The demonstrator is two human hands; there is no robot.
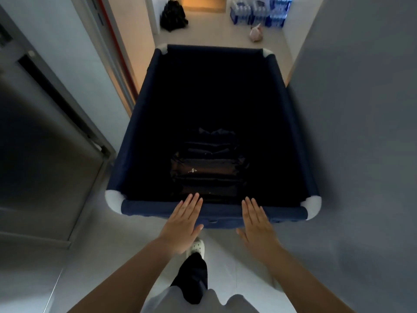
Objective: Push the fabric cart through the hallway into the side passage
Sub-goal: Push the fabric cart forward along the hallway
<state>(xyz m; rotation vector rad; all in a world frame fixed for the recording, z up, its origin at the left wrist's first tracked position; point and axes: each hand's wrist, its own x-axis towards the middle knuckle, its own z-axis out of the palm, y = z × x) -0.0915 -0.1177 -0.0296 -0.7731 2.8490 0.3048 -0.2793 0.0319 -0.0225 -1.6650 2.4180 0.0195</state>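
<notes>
A dark blue fabric cart (144,210) with white padded corners fills the middle of the narrow hallway in front of me. Its inside is deep and dark, with a black plastic bag (209,163) lying at the bottom. My left hand (184,224) rests flat on the near rim, fingers extended and together. My right hand (256,222) lies flat on the same rim, a little to the right of centre. Neither hand curls around the rim.
A grey wall (361,132) runs close along the cart's right side. A metal door (45,136) stands on the left. Ahead, a black bag (173,15), stacked water-bottle packs (259,12) and a small pale bag (256,33) sit on the lit floor.
</notes>
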